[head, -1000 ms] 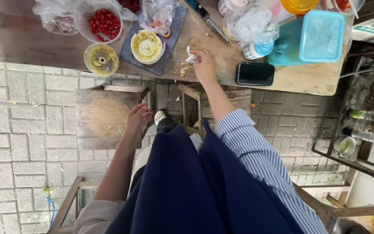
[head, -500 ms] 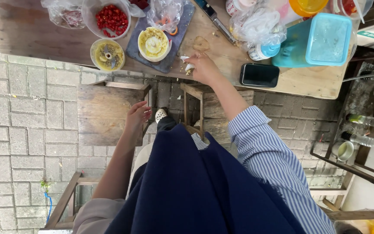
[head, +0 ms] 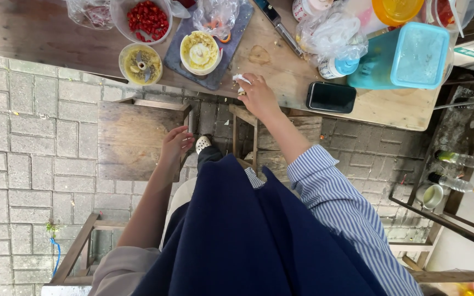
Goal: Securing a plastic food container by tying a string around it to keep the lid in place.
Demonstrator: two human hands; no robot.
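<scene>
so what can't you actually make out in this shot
Head view only:
- The white scrap in the right hand: too small to name, partly under the fingers.
- Bag contents: blurred by crinkled plastic.
- Red chilli tub and orange lid: cut off by the top edge.
- Person's feet: hidden by the blue apron, bar one shoe tip.
- Left hand palm: faces down towards the stool.

One head-worn camera is looking almost straight down past the wearer's navy apron (head: 248,235) to the grey brick paving (head: 23,148). The long wooden surface (head: 56,44) is crossing the top of the frame, some way below, and the weathered wooden stool (head: 133,140) is sitting mid-frame. No second view is sharing this scene.
</scene>
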